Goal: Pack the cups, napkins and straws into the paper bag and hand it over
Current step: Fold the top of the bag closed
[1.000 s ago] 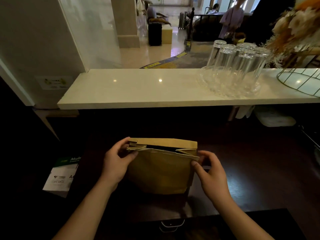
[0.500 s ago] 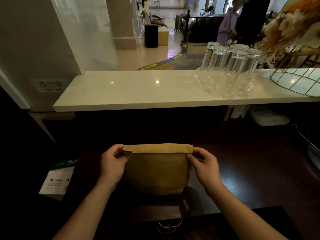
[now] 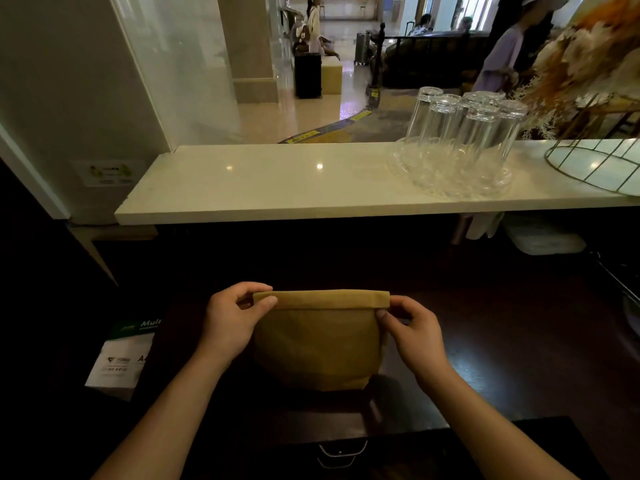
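The paper bag [image 3: 317, 341] stood upright on the dark counter [image 3: 502, 341], right in the middle, and its top was folded over into a flat, neat band running edge to edge. The left hand [image 3: 230, 323] was clamped on the left end of that fold, thumb pressed on the front of the band, fingers curled over the top behind it. The right hand [image 3: 414, 329] pinched the right end the same way, thumb tip against the corner, knuckles bent over the rim. Both hands were closed on the bag, 1 at each corner, and both forearms came up from the bottom edge of the view.

What was inside the bag could not be seen; the fold hid the mouth completely.

Beyond the bag, a pale stone ledge [image 3: 277, 181] ran across at a higher level. On its right part sat a clear glass tray [image 3: 450, 183] with a cluster of upturned drinking glasses [image 3: 464, 126] standing on it, packed close together. Just right of them, a gold wire basket [image 3: 599, 164] reached off the frame, with a spray of dried flowers [image 3: 588, 57] above it.

Down at the left, beside the left forearm, lay a white and green box [image 3: 121, 358] with printed lettering, too dim to read fully. At the near edge of the counter, a metal drawer handle [image 3: 341, 453] showed between the 2 forearms.
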`<state>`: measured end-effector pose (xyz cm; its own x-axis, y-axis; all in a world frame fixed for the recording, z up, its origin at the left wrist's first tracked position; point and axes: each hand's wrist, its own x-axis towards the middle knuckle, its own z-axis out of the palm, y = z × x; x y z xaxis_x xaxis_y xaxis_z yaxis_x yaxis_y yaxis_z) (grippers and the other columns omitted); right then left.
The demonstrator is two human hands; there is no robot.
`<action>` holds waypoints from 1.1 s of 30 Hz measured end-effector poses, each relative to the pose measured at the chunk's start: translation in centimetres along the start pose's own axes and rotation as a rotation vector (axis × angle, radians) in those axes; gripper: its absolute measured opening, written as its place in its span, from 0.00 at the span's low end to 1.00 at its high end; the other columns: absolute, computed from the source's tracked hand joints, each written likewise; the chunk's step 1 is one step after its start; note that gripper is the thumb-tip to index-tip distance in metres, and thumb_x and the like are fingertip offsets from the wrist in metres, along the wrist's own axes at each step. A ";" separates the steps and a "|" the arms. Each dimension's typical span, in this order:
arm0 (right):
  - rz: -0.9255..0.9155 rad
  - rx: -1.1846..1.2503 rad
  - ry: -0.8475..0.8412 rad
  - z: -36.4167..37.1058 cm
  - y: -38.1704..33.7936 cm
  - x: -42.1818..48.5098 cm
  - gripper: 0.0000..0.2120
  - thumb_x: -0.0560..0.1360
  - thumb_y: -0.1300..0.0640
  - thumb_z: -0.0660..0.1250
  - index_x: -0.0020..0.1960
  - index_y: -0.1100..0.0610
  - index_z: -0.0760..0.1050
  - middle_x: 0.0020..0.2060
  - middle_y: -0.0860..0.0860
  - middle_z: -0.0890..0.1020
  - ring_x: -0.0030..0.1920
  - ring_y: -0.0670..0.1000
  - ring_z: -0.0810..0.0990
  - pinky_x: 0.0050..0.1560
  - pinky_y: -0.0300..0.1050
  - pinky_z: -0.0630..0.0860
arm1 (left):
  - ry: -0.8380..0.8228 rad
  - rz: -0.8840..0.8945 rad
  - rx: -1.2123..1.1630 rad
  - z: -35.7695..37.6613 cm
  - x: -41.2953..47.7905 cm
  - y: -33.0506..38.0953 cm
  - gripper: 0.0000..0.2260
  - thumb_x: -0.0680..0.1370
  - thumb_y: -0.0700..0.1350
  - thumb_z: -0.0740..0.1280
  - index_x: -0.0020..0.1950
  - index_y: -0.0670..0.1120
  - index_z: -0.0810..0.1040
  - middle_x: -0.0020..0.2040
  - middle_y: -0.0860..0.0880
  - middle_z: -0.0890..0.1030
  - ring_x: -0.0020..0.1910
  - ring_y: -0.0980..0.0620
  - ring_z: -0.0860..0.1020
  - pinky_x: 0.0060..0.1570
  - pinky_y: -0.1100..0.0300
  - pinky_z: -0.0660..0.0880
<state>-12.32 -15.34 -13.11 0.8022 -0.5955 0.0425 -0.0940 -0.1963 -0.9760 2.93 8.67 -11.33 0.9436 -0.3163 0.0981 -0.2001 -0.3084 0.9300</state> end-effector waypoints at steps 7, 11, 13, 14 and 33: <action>-0.125 -0.164 -0.140 -0.7 -1.1 1.0 0.17 0.74 0.56 0.71 0.62 0.48 0.77 0.54 0.44 0.81 0.55 0.45 0.79 0.52 0.42 0.79 | 0.062 0.068 0.164 -0.2 0.1 0.0 0.08 0.73 0.42 0.74 0.44 0.55 0.81 0.43 0.55 0.83 0.46 0.56 0.80 0.42 0.56 0.79; -0.404 -0.576 -0.073 -0.7 -2.0 1.5 0.06 0.74 0.57 0.71 0.51 0.52 0.82 0.39 0.38 0.75 0.45 0.46 0.77 0.45 0.45 0.77 | 0.068 0.115 0.291 0.2 0.0 0.6 0.06 0.73 0.43 0.74 0.44 0.55 0.81 0.43 0.53 0.81 0.46 0.54 0.78 0.43 0.57 0.77; -0.409 -0.590 -0.050 -0.8 -2.3 1.7 0.05 0.74 0.58 0.72 0.50 0.53 0.83 0.37 0.36 0.73 0.43 0.46 0.77 0.44 0.47 0.78 | 0.052 0.182 0.441 0.1 0.0 1.3 0.04 0.73 0.46 0.73 0.47 0.54 0.82 0.46 0.53 0.79 0.48 0.51 0.77 0.45 0.56 0.74; -0.392 -0.591 -0.041 -0.9 -2.4 1.9 0.05 0.74 0.57 0.72 0.50 0.53 0.83 0.37 0.36 0.73 0.43 0.45 0.77 0.44 0.47 0.79 | 0.032 0.256 0.535 0.1 0.1 1.7 0.06 0.74 0.49 0.72 0.50 0.53 0.82 0.47 0.53 0.79 0.50 0.50 0.77 0.49 0.54 0.73; -0.643 -0.948 -0.275 2.1 -5.2 2.7 0.21 0.76 0.46 0.53 0.51 0.53 0.82 0.44 0.48 0.82 0.46 0.52 0.78 0.38 0.49 0.78 | -0.211 0.550 0.768 5.1 -0.3 4.5 0.09 0.79 0.51 0.64 0.56 0.52 0.79 0.50 0.54 0.79 0.51 0.53 0.75 0.46 0.60 0.69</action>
<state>-8.46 -14.27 -8.33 0.9512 -0.0109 0.3085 0.0663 -0.9688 -0.2386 0.39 2.76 -8.96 0.6147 -0.7230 0.3153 -0.7882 -0.5475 0.2811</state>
